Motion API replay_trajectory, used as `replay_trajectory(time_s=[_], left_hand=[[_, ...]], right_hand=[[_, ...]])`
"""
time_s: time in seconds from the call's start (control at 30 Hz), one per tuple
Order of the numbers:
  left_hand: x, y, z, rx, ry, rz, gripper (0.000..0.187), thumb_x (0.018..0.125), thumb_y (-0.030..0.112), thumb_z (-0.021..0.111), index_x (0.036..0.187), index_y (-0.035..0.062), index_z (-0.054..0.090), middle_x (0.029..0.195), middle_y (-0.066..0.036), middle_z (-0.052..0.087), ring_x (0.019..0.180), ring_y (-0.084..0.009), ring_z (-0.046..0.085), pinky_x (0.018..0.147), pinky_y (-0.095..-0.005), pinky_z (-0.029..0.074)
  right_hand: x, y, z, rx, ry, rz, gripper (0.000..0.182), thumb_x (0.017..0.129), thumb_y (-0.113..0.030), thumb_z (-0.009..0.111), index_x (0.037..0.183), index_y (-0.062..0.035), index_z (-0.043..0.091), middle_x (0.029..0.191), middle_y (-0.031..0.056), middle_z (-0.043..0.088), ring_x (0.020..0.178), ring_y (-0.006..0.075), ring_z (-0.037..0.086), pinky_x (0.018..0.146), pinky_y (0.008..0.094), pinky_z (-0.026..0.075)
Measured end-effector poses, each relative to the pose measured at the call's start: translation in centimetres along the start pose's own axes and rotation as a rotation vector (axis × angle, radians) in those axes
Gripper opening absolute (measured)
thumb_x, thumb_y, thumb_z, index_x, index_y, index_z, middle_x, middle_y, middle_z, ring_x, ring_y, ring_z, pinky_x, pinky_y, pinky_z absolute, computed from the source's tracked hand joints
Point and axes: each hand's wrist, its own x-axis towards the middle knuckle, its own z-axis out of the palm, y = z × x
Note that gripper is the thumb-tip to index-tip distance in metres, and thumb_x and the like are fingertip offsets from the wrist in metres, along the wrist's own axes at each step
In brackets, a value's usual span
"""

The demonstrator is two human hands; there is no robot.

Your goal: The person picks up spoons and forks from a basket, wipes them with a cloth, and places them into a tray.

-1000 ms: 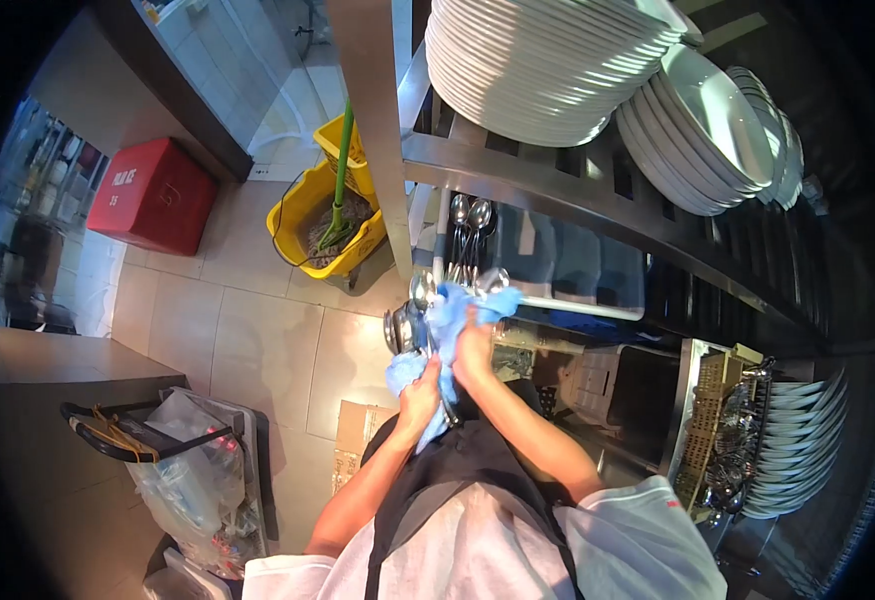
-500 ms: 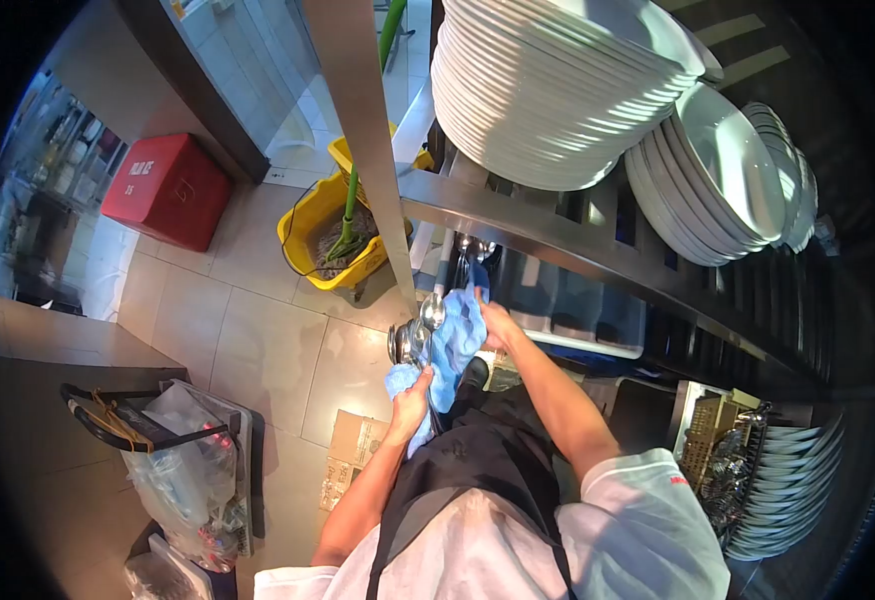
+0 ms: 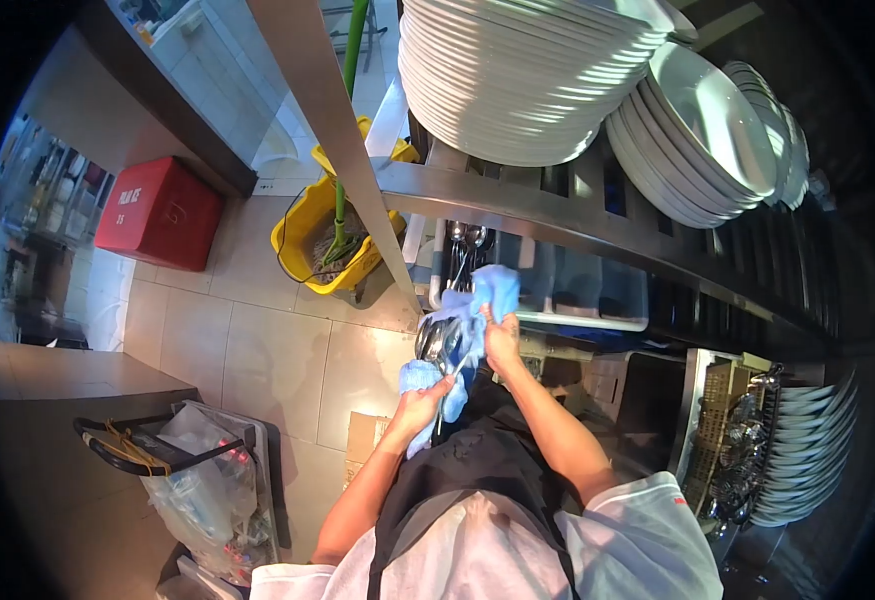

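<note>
Head view: spoons (image 3: 436,341) beyond left fingers (image 3: 441,391); cloth (image 3: 499,288) in right fingers (image 3: 501,332).

Taking the two hands as the clock's centre, open floor (image 3: 278,340) spreads toward nine, giving the left hand (image 3: 423,407) room to swing out as far as the trolley (image 3: 123,460) at eight and the yellow bucket (image 3: 294,228) at ten. A metal post (image 3: 343,150) blocks eleven. Between twelve and three, the shelf rail (image 3: 498,190) crosses above the tray (image 3: 578,321), leaving its near side reachable from below; the right hand (image 3: 502,342) and blue cloth (image 3: 498,290) crowd its near corner. The apron (image 3: 468,465) closes off six.
</note>
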Motion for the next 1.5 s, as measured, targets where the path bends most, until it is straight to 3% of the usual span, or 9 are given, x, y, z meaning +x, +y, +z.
replay_trajectory(time_s=[0.13, 0.37, 0.53, 0.73, 1.0, 1.17, 1.27, 1.47, 1.5], left_hand=[[-0.8, -1.4, -0.7, 0.046, 0.030, 0.037, 0.055, 0.074, 0.050, 0.052, 0.083, -0.0039, 0.061, 0.068, -0.015, 0.058, 0.068, -0.0158, 0.052, 0.065, -0.0299, 0.040], [-1.8, -0.5, 0.0, 0.241, 0.081, 0.116, 0.053, 0.079, 0.052, 0.042, 0.084, 0.0015, 0.058, 0.062, -0.021, 0.054, 0.059, -0.0236, 0.053, 0.059, -0.0353, 0.039], [0.4, -2.1, 0.3, 0.014, 0.168, -0.059, 0.051, 0.077, 0.047, 0.048, 0.076, -0.0036, 0.057, 0.060, -0.021, 0.054, 0.059, -0.0193, 0.051, 0.059, -0.0358, 0.040], [1.1, -1.8, 0.0, 0.086, 0.214, -0.090, 0.062, 0.075, 0.054, 0.046, 0.079, -0.0061, 0.058, 0.071, -0.026, 0.056, 0.074, -0.0224, 0.052, 0.071, -0.0346, 0.039], [0.9, -0.9, -0.9, -0.228, 0.189, 0.139, 0.026, 0.082, 0.026, 0.052, 0.084, 0.0015, 0.062, 0.079, -0.003, 0.059, 0.072, -0.0090, 0.051, 0.065, -0.0242, 0.040], [0.4, 0.5, -1.1, -0.389, -0.043, 0.154, 0.025, 0.079, 0.023, 0.057, 0.089, 0.0006, 0.061, 0.084, -0.002, 0.058, 0.079, -0.0104, 0.052, 0.074, -0.0250, 0.040], [0.1, 1.0, -0.6, -0.378, -0.228, 0.205, 0.025, 0.078, 0.020, 0.059, 0.093, -0.0002, 0.060, 0.089, -0.003, 0.058, 0.083, -0.0106, 0.052, 0.077, -0.0254, 0.040], [-1.1, 0.3, -0.6, -0.249, -0.217, 0.128, 0.032, 0.078, 0.025, 0.059, 0.095, -0.0021, 0.060, 0.088, -0.005, 0.059, 0.081, -0.0099, 0.052, 0.074, -0.0242, 0.040], [-1.4, 0.1, -0.9, -0.181, -0.208, 0.122, 0.034, 0.078, 0.029, 0.059, 0.094, -0.0019, 0.061, 0.085, -0.005, 0.060, 0.078, -0.0097, 0.052, 0.071, -0.0244, 0.040]], right_hand=[[0.6, -1.4, -1.2, 0.575, 0.166, -0.056, 0.010, 0.085, -0.015, 0.049, 0.090, -0.0062, 0.051, 0.075, 0.0002, 0.054, 0.067, 0.0106, 0.049, 0.059, 0.0252, 0.042], [-4.6, 0.8, 5.1, 0.367, 0.347, 0.106, 0.026, 0.087, -0.023, 0.043, 0.097, 0.0005, 0.049, 0.080, 0.0051, 0.055, 0.064, 0.0149, 0.051, 0.058, 0.0303, 0.043], [-5.9, -3.1, 3.7, -0.559, -0.143, 0.382, 0.037, 0.082, -0.031, 0.054, 0.093, 0.0038, 0.051, 0.083, 0.0115, 0.056, 0.073, 0.0173, 0.051, 0.062, 0.0312, 0.042], [9.9, 6.0, 1.7, -0.181, -0.315, 0.383, 0.034, 0.083, -0.034, 0.050, 0.083, 0.0001, 0.048, 0.070, 0.0078, 0.055, 0.059, 0.0180, 0.055, 0.051, 0.0384, 0.049], [-0.7, 0.8, -1.0, 0.247, -0.571, 0.802, 0.047, 0.086, -0.040, 0.036, 0.113, -0.0014, 0.039, 0.094, 0.0088, 0.055, 0.077, 0.0208, 0.057, 0.069, 0.0362, 0.050], [-3.3, -0.1, -0.2, 0.133, -0.444, 0.513, 0.058, 0.081, -0.047, 0.041, 0.119, -0.0040, 0.035, 0.108, 0.0079, 0.049, 0.084, 0.0177, 0.053, 0.074, 0.0324, 0.045], [-3.3, -0.4, 0.7, -0.412, -0.243, 0.026, 0.047, 0.081, -0.041, 0.051, 0.099, 0.0013, 0.052, 0.084, 0.0138, 0.058, 0.074, 0.0196, 0.054, 0.068, 0.0346, 0.042], [-2.9, -4.3, -0.7, -0.613, 0.093, -0.033, 0.031, 0.081, -0.030, 0.054, 0.075, 0.0002, 0.055, 0.059, 0.0067, 0.053, 0.054, 0.0136, 0.043, 0.052, 0.0324, 0.038], [-2.4, -3.8, -0.9, -0.463, 0.141, -0.184, 0.045, 0.078, -0.042, 0.053, 0.077, 0.0028, 0.057, 0.063, 0.0179, 0.055, 0.057, 0.0225, 0.052, 0.059, 0.0370, 0.041]])
